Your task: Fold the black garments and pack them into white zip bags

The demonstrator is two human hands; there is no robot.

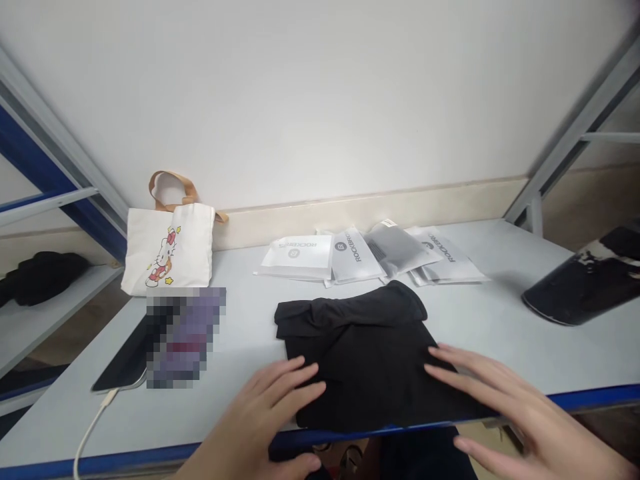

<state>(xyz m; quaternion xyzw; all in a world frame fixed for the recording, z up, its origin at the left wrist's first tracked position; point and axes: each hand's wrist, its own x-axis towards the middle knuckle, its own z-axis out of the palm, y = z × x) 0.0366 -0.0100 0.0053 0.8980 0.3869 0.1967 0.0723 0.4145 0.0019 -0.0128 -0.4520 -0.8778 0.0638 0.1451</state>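
A folded black cloth garment [363, 360] lies on the pale grey table [500, 347], its near part reaching the blue front edge. My left hand [265, 417] rests on its left side with the fingers spread, and its thumb dips below the table edge. My right hand [505, 413] lies against the garment's right side, fingertips on the fabric and fingers apart. Neither hand visibly pinches the cloth. Beyond the garment lie several flat white and grey ROCKBROS packets [373, 257], out of reach of my fingertips.
A white canvas tote with a cartoon cat print [167, 250] stands at the back left. A phone [125, 357] with a white cable [95, 423] lies partly under a pixelated patch [185, 337]. A glossy black object [585, 280] sits at the right. Blue and grey shelf uprights flank the table.
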